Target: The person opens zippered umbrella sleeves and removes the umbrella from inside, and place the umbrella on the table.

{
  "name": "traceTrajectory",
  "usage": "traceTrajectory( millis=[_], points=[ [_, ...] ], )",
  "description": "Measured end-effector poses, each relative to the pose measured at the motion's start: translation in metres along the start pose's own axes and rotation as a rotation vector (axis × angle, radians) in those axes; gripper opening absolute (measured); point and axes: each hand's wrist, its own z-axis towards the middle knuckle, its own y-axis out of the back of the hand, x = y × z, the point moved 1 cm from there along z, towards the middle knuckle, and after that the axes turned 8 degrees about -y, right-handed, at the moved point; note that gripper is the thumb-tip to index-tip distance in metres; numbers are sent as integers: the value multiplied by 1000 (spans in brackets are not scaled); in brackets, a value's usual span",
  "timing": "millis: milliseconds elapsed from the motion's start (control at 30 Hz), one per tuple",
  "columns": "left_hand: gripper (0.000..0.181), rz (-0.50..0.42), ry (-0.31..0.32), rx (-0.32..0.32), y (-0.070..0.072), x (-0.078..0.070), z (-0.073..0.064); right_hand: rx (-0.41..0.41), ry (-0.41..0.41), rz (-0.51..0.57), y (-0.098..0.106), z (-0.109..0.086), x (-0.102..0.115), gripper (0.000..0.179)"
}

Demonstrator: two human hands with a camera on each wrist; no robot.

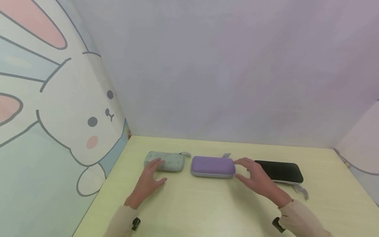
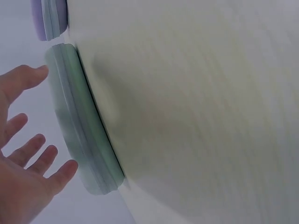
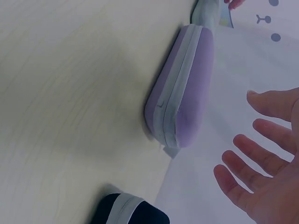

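Observation:
Three zippered cases lie in a row on the pale table. At the left is a grey-green case (image 1: 171,162) with a short strap; my left hand (image 1: 148,179) hovers at its near left side, fingers spread. In the left wrist view that hand (image 2: 35,158) overlaps nothing but the case's edge. A purple case (image 1: 213,165) with a grey zip band (image 3: 175,88) sits in the middle. My right hand (image 1: 257,176) is beside its right end, thumb and fingers apart, holding nothing. The black case (image 1: 279,171) lies at the right, partly behind the right hand.
A grey strap (image 1: 301,191) trails from the black case toward the near side. Behind the table (image 1: 204,210) rises a plain pale lilac wall (image 1: 222,72). A panel with a cartoon rabbit (image 1: 71,115) stands along the left side.

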Motion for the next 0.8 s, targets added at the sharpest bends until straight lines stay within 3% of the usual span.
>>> traceTrajectory(
  millis=[267,467,667,800],
  points=[
    [66,26,-39,-9,0,11,5,46,1,71,-17,17,6,38],
    [66,39,-109,-21,2,18,16,51,69,91,-28,35,14,35],
    [69,-8,-65,51,3,26,26,92,144,117,-38,56,22,31],
    [69,-17,-53,84,1,33,29,116,148,104,-47,71,28,28]
  ],
)
